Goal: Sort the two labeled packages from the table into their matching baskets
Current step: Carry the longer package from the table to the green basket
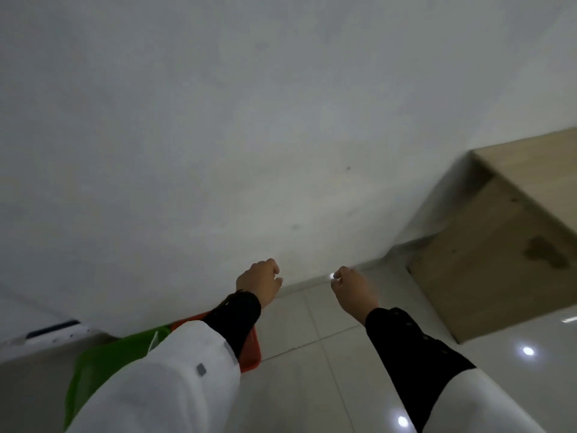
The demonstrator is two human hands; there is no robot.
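Hands hang empty and loosely curled: left hand point(260, 281), right hand point(351, 287). Green basket point(103, 364) and red basket point(251, 351) sit on the floor; no package shows. Next move likely calls for turning toward the worktop.

No readable text, label, brand, number or sign anywhere in view. White tag point(154, 340) at green basket point(103, 364) rim: too blurred and too small, no lettering legible. Small grey patch point(201, 369) on white sleeve point(175, 385): blank.

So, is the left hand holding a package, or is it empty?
Empty: the left hand hangs with its fingers loosely curled around nothing.
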